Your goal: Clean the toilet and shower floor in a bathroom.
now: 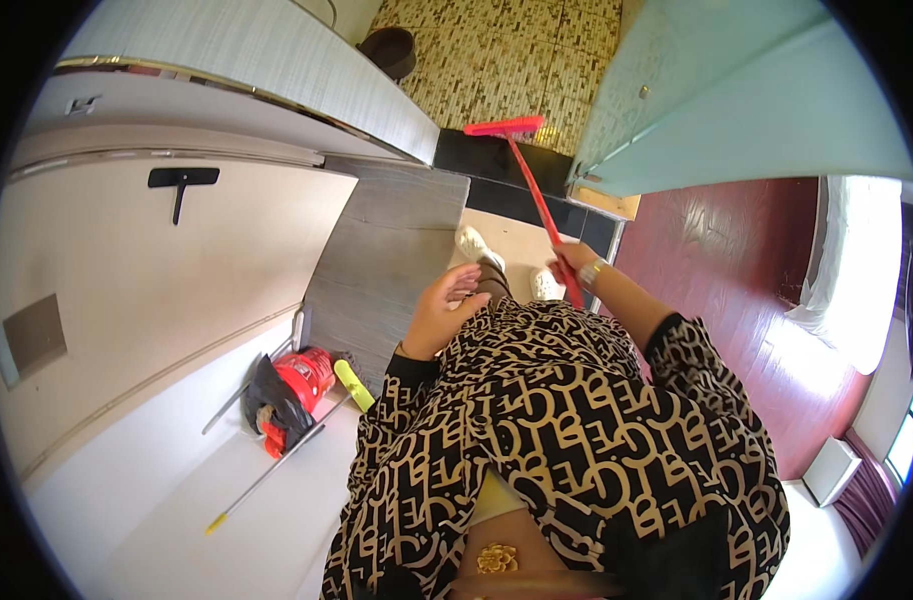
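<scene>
My right hand (575, 262) is closed round the upper handle of a red broom (535, 190). The broom slants away from me, its narrow bar-shaped head (505, 126) over the dark threshold strip at the edge of the patterned tile floor; its bristles cannot be made out. My left hand (445, 308) hangs in front of my body, fingers loosely bent and apart, holding nothing. Below my hands, my white shoes (471, 243) stand on a beige floor tile.
A pale blue-green glass door (737, 110) stands at the right of the doorway. A cream door with a black handle (184, 185) is on the left. Below it lie a red and black bag (302, 378) and a yellow-tipped pole (277, 465). A dark bucket (389, 53) stands far back.
</scene>
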### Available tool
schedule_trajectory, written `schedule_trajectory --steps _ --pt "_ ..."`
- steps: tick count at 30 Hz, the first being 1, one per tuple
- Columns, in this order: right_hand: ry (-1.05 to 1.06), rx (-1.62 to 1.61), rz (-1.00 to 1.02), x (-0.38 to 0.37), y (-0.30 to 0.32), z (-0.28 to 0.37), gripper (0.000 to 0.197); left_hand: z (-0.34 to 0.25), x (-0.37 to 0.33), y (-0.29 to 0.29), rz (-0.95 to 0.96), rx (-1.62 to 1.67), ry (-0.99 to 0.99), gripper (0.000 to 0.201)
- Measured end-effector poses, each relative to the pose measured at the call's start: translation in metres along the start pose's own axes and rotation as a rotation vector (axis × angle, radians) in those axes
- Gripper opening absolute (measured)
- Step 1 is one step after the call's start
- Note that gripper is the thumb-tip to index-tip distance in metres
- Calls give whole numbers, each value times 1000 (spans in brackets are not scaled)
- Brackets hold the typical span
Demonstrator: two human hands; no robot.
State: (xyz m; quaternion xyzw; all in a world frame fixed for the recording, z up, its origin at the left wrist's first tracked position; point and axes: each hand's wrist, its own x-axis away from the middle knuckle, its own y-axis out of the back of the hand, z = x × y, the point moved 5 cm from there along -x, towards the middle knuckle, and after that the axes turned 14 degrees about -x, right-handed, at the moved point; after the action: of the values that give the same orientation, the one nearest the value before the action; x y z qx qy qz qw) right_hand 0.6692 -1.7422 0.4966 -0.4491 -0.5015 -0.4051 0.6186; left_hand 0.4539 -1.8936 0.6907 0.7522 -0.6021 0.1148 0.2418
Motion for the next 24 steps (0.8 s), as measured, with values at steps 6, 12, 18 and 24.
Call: schedule_trajectory --steps 6,12,18,24 --pt "195 517 -156 52 78 0 45 82 -22 70 -143 256 215 34" --pt "349 1093 -475 80 100 32 41 106 -90 122 -223 233 258 31" --pt "397 1141 -436 33 46 94 34 55 -184 147 -131 131 183 28" --pt "469 1106 -403 -60 -24 182 33 -5 -272 136 44 -121 138 29"
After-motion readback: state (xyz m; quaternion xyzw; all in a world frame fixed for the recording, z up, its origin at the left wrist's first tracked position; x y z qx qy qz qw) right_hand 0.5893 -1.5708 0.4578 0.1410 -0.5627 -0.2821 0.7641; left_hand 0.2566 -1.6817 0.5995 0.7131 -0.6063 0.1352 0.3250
